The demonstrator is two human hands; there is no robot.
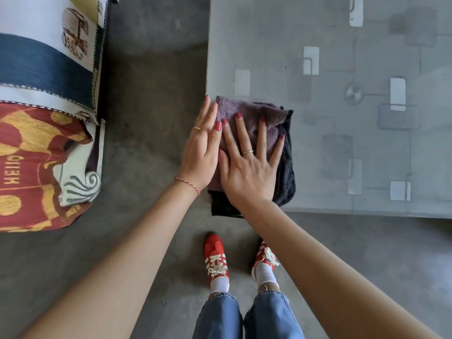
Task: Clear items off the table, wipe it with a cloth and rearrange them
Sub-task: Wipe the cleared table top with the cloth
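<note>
Grey glass table [342, 143] over concrete floor [151, 94]; at its near-left corner both hands, left [199, 152] and right [249, 172], press a seemingly folded purple-black cloth [244, 111], fingers [263, 133] straight.

View count: one, head-worn, wide-angle.
Position: above the near-left corner of the table [342, 155].
Direction: steeply down and slightly forward.
Proximity to table: close; corner fills the upper right, far edges cut off.
Below table edge: floor [151, 118], shoes [216, 256].
Shared coverage: none, single view.
</note>
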